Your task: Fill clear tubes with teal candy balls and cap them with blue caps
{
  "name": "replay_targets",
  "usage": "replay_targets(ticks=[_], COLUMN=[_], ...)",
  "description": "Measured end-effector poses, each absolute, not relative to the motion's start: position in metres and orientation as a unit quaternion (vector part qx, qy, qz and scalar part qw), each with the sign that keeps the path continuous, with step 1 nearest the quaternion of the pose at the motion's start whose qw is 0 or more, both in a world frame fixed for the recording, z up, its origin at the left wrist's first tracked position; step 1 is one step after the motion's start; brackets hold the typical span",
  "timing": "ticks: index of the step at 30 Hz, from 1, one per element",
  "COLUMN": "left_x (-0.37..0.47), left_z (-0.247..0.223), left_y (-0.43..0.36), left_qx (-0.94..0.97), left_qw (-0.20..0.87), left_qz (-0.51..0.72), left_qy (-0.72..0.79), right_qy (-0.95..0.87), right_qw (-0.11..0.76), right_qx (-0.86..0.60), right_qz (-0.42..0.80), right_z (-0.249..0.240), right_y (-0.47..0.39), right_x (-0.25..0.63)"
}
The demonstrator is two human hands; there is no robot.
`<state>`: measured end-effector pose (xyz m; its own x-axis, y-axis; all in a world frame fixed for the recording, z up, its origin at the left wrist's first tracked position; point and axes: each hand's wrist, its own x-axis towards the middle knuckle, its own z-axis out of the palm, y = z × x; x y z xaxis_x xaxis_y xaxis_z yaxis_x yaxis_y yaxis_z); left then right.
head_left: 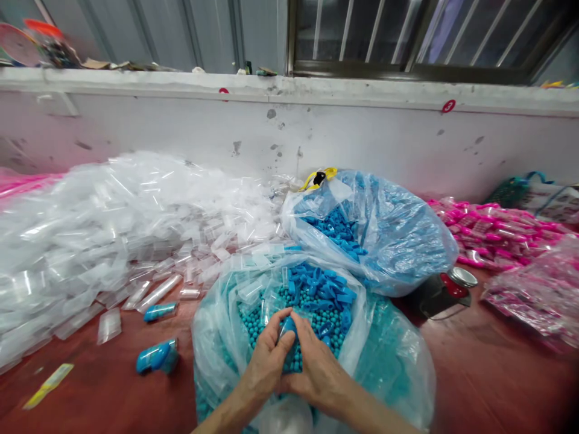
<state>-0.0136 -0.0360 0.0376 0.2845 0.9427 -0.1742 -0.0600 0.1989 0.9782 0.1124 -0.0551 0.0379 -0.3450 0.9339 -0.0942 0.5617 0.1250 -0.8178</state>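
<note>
My left hand [270, 355] and my right hand [312, 361] meet at the fingertips over an open plastic bag [217, 319]. Between them they hold a blue part [288, 328], mostly covered by the fingers. Inside the bag lie many small teal beads [254, 322], with blue plastic pieces [319, 283] heaped at its far side and some clear tubes [253, 288] at its left. Two blue-filled clear tubes lie on the red table to the left, one nearer [157, 357] and one farther [160, 311].
Clear tubes [90, 241] pile up across the left. Another bag of blue pieces [384, 229] sits behind. At the right are a dark box with a metal lid [446, 292] and pink items [493, 232]. A yellow-handled tool [49, 386] lies front left.
</note>
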Motion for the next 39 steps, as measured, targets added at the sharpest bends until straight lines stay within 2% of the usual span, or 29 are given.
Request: replay_targets(ticks=[4, 10, 14, 18, 22, 27, 31, 34, 37, 39], left_x=[-0.009, -0.004, 0.0, -0.011, -0.065, -0.148, -0.158, -0.135, -0.106, -0.086], left_z=[0.039, 0.039, 0.04, 0.048, 0.056, 0.047, 0.038, 0.036, 0.036, 0.034], left_y=[-0.038, -0.043, -0.038, -0.029, -0.019, -0.015, -0.014, -0.015, -0.02, -0.023], left_qx=[0.49, 0.504, 0.548, 0.625, 0.659, 0.661, 0.697, 0.743, 0.776, 0.772], left_qw=[0.614, 0.572, 0.535, 0.443, 0.307, 0.067, -0.067, -0.045, 0.075, 0.162], left_qz=[0.41, 0.428, 0.426, 0.4, 0.348, 0.226, 0.174, 0.219, 0.25, 0.26], left_qy=[0.464, 0.486, 0.481, 0.503, 0.592, 0.712, 0.692, 0.631, 0.575, 0.558], right_qy=[-0.713, -0.743, -0.721, -0.739, -0.778, -0.796, -0.866, -0.905, -0.898, -0.873], right_qw=[0.301, 0.336, 0.355, 0.277, 0.211, 0.154, 0.058, 0.027, 0.031, 0.071], right_qx=[-0.537, -0.497, -0.538, -0.544, -0.503, -0.528, -0.471, -0.415, -0.431, -0.466], right_qz=[0.335, 0.297, 0.254, 0.285, 0.311, 0.252, 0.157, 0.091, 0.08, 0.126], right_z=[0.04, 0.04, 0.026, 0.034, 0.048, 0.035, 0.02, 0.009, 0.0, -0.001], right_y=[-0.056, -0.057, -0.06, -0.052, -0.035, -0.029, -0.039, -0.042, -0.034, -0.027], right_x=[0.102, 0.103, 0.097, 0.098, 0.122, 0.141, 0.122, 0.106, 0.102, 0.106])
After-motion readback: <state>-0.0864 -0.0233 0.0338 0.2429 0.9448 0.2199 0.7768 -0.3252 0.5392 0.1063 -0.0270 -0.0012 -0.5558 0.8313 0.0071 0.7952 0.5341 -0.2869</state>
